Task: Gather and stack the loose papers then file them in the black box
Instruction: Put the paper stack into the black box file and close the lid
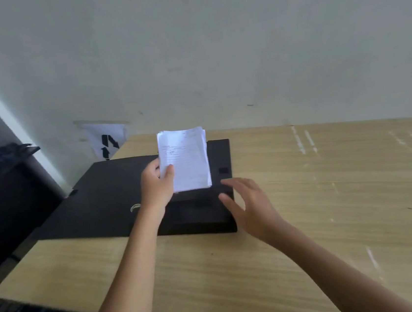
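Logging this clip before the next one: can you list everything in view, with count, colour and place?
paper stack: one, white, held upright over the black box
black box: one, black, lying open at the table's left end, partly over the edge
table: one, light wood, fills the lower frame
wall: one, pale grey-green, behind the table
arrow sign: one, white with black arrows, low on the wall
left hand: one, gripping the stack's left edge
right hand: one, open, empty, by the box's right side
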